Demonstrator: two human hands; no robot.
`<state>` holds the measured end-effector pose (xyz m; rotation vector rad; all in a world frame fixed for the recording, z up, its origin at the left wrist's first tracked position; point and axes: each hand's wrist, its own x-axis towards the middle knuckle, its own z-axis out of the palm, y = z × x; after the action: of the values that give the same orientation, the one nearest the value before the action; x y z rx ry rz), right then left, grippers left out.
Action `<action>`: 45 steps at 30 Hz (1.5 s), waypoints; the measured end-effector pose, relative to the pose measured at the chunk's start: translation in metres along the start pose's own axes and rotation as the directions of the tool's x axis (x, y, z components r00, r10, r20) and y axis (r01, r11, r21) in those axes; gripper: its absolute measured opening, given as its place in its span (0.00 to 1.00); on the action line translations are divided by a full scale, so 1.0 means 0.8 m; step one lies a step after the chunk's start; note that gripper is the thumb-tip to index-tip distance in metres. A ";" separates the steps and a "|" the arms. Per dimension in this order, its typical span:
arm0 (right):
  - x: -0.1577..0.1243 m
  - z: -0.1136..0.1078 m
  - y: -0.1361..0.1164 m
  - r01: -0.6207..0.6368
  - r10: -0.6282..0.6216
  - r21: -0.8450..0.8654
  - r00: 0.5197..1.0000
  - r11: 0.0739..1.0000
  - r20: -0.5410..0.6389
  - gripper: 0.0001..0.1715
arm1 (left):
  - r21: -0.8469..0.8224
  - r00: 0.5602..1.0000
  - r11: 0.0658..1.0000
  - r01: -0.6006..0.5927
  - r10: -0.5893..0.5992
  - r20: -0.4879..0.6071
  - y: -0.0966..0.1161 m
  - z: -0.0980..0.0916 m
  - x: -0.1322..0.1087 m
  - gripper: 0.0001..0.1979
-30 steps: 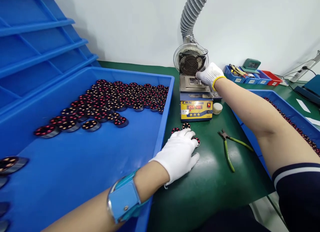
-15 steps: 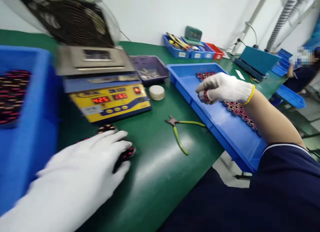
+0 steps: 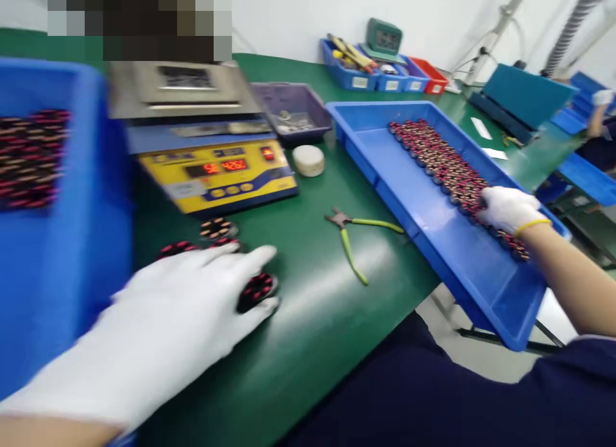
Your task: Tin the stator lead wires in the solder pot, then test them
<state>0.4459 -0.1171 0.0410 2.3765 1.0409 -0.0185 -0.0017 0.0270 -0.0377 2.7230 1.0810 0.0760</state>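
My left hand (image 3: 187,306), in a white glove, is low over the green table. Its thumb and fingers close around a small round wound coil (image 3: 257,288), black with pink windings. Just beyond the knuckles lie more coils, one with copper-coloured windings (image 3: 216,229) and one with pink windings (image 3: 177,248). My right hand (image 3: 510,210), also gloved, reaches into the blue tray (image 3: 385,152) on the right. Its fingertips press together on a dark coil at the edge of the packed rows of coils (image 3: 447,161); the fingers partly hide it.
A yellow-fronted soldering station (image 3: 226,177) with red digits stands behind my left hand. Green-handled cutters (image 3: 349,232) lie open mid-table, near a round white tin (image 3: 308,160). At left is a blue bin (image 3: 86,177) holding coils; a purple tray (image 3: 293,107) sits behind.
My right hand has moved right and down, from above the tray to the coil rows, with a coil in its fingers. My left hand still holds its coil, now slightly farther right in view.
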 end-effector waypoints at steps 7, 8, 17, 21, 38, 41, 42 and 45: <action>-0.050 -0.061 -0.087 0.285 -0.250 0.123 0.939 0.951 -0.238 0.23 | 0.025 0.997 0.997 -0.079 0.078 0.023 0.019 -0.016 -0.007 0.13; -0.068 -0.074 -0.112 0.448 -0.401 0.183 0.883 0.875 -0.245 0.22 | -0.022 1.000 0.999 -0.029 0.029 0.007 0.020 -0.019 -0.008 0.15; -0.136 -0.131 -0.309 0.947 -0.724 0.189 0.321 0.260 -0.611 0.44 | -0.955 0.925 0.255 0.153 -0.377 0.048 0.016 -0.056 -0.013 0.28; -0.128 -0.114 -0.330 0.954 -0.677 0.244 0.294 0.172 -0.675 0.42 | -0.987 0.936 0.104 0.119 -0.344 0.077 0.007 -0.053 -0.013 0.28; -0.127 -0.113 -0.324 0.964 -0.719 0.227 0.257 0.140 -0.646 0.18 | -0.839 0.872 0.489 0.239 -0.489 -0.037 0.030 -0.049 -0.013 0.29; -0.127 -0.106 -0.327 0.915 -0.664 0.396 0.341 0.073 -0.665 0.23 | -0.795 0.837 0.545 0.266 -0.540 -0.091 0.032 -0.048 -0.013 0.21; -0.126 -0.104 -0.328 0.878 -0.654 0.479 0.372 0.018 -0.658 0.28 | -0.792 0.837 0.554 0.255 -0.537 -0.106 0.032 -0.048 -0.013 0.20; -0.120 -0.098 -0.329 0.748 -0.701 0.639 0.358 -0.180 -0.617 0.37 | -0.748 0.830 0.616 0.246 -0.533 -0.165 0.031 -0.047 -0.015 0.17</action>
<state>0.1829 0.0016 0.0054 1.9075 2.9394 -1.3257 0.0016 0.0080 0.0050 1.7527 1.3737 0.8005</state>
